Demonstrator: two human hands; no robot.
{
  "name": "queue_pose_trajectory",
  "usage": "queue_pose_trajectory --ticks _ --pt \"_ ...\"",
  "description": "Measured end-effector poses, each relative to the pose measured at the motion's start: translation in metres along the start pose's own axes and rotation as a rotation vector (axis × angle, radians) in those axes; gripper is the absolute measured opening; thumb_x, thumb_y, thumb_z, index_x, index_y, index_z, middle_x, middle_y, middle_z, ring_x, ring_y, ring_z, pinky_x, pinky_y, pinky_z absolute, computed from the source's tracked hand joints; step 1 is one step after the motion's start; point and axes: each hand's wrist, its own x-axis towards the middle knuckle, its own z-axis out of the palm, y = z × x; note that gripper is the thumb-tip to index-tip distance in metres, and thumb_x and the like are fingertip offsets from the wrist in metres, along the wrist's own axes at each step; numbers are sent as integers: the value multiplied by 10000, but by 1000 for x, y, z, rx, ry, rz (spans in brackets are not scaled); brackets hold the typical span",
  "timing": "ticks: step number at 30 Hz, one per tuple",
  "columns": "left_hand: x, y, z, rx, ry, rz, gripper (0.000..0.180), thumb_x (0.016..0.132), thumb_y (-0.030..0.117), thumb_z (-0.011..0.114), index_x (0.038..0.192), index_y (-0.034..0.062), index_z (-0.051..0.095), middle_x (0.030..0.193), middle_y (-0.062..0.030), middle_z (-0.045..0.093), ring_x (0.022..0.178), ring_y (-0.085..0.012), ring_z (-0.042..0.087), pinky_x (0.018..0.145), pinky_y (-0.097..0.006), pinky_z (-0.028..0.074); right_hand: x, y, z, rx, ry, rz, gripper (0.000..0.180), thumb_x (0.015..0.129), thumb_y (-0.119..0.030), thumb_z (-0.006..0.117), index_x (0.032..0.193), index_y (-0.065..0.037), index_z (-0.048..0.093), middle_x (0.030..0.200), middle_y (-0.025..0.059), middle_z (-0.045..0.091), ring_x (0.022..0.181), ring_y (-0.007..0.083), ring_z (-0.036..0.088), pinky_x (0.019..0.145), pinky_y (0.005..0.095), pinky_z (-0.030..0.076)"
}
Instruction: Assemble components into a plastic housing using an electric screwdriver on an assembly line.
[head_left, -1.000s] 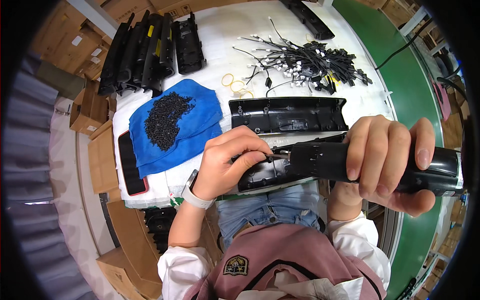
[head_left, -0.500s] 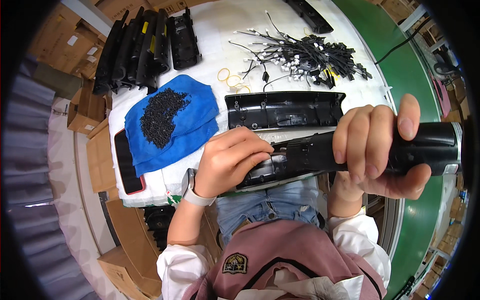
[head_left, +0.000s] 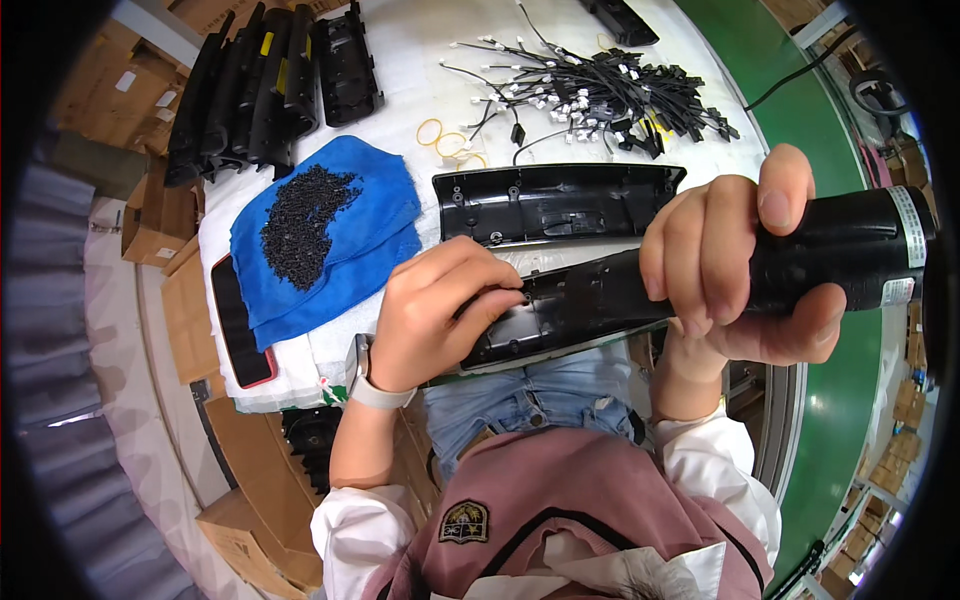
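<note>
My right hand (head_left: pixel 735 255) is wrapped round a black cylindrical plastic housing (head_left: pixel 850 250) with white labels at its right end. The housing tilts up to the right. Its narrower left part reaches over an open black shell half (head_left: pixel 510 333) at the table's front edge; whether the two are joined I cannot tell. My left hand (head_left: pixel 440 310) is closed in a pinch above this shell, fingertips at the narrow end; what lies between them is hidden. Just behind, another black shell half (head_left: pixel 560 205) lies with its hollow side up.
A blue cloth (head_left: pixel 375 190) bears a heap of small black screws (head_left: pixel 300 225). Beside it lies a phone (head_left: pixel 240 330). Behind are black shells (head_left: pixel 250 100), a pile of black cables with white connectors (head_left: pixel 610 95) and yellow rubber bands (head_left: pixel 450 143). A green surface (head_left: pixel 830 400) runs along the right.
The whole view has shifted slightly, so the table things sit a little higher and further left. The right hand still grips the housing, and the left hand keeps its pinch near the narrow end.
</note>
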Motion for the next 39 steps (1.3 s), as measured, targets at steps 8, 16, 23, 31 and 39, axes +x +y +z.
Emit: queue_pose_trajectory --ticks 8,16,23,31,39 --pt "5 -3 -2 84 83 -100 113 713 -21 682 786 3 599 724 -86 554 636 -218 574 574 -287 456 -2 4 -19 -299 177 -36 437 807 -373 610 1051 -59 429 600 4 449 431 106 423 513 278 387" --pt "6 -13 6 104 67 -134 105 733 2 673 790 -1 585 725 -98 544 647 -234 572 573 -306 452 -1 18 -16 -373 198 35 459 797 -356 656 1047 -42 431 587 12 455 425 111 430 472 272 382" --pt "7 -14 7 78 62 -164 101 734 -6 665 791 -1 581 733 -104 545 661 -247 570 583 -313 451 0 19 -14 -352 211 72 447 778 -311 711 1003 -39 436 592 18 473 448 113 442 463 254 369" --pt "7 -18 13 90 68 -140 96 729 -16 647 807 -9 593 764 -119 557 707 -286 570 624 -339 459 0 27 -19 -489 123 53 412 762 -269 746 914 -36 442 583 31 484 457 112 443 446 233 365" --pt "7 -19 14 100 65 -118 95 730 -20 643 815 -12 602 753 -121 565 697 -291 576 622 -344 462 -5 31 -13 -507 236 47 429 742 -281 770 881 -44 440 577 27 479 451 111 433 438 235 361"
